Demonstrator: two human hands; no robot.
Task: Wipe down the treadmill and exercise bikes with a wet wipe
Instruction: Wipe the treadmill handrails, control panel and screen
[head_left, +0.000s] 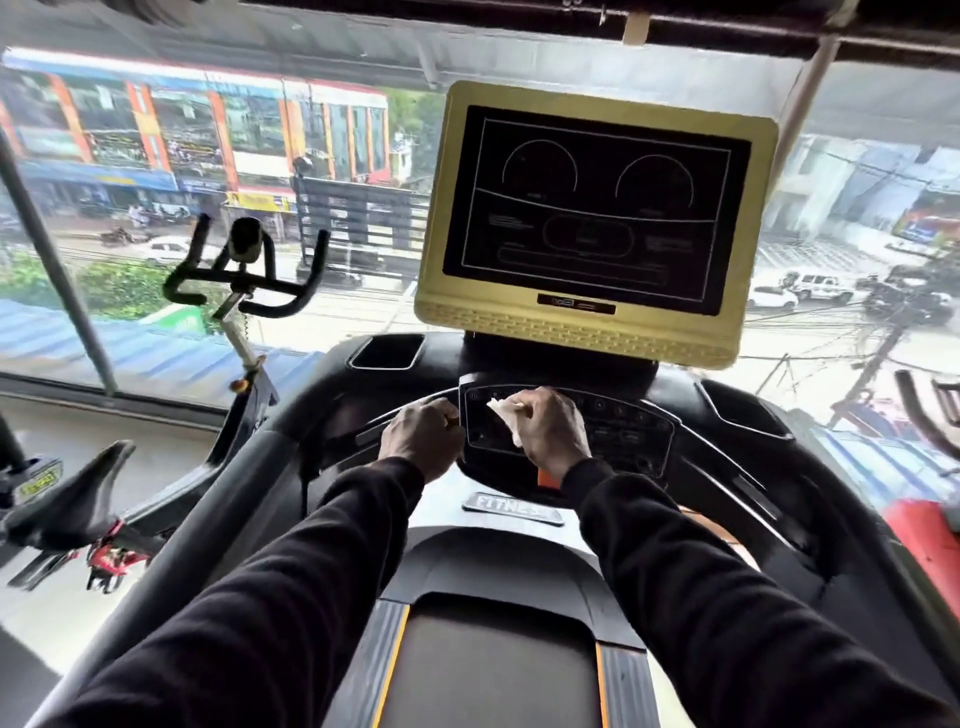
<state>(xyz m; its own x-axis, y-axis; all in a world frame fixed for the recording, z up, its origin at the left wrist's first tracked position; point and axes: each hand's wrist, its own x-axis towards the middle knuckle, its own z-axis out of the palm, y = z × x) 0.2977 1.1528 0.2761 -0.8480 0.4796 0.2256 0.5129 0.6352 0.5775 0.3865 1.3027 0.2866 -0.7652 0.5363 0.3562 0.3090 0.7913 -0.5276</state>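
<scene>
A crumpled white wet wipe (506, 415) is pinched in the curled fingers of the right hand (550, 431), which presses it against the dark button panel (618, 431) at the middle of a treadmill (727, 467) console, just below the screen. The left hand (423, 436) sits just left of it at the panel's edge, fingers curled as if gripping the rim or a bar there, though what it holds is hidden under the hand. Both arms, in black sleeves, reach forward from the near edge of the view. Above the panel, farther away, a yellow-framed screen (597, 218) stands dark, showing only faint outlines of dials. Near the bottom lies the treadmill belt (493, 670), edged with orange strips. To the left stands an exercise bike (244, 291) with black handlebars and a black saddle (72, 509) nearer the viewer; part of a red machine (930, 535) shows at the right edge. Beyond everything, a large window (156, 156) looks down on a street with shops and cars. Judging from this, the work appears to be at an early or middle stage: the wipe is on the treadmill controls, no one is at the bike, and whether the screen, side rails and belt have been wiped cannot be told.
</scene>
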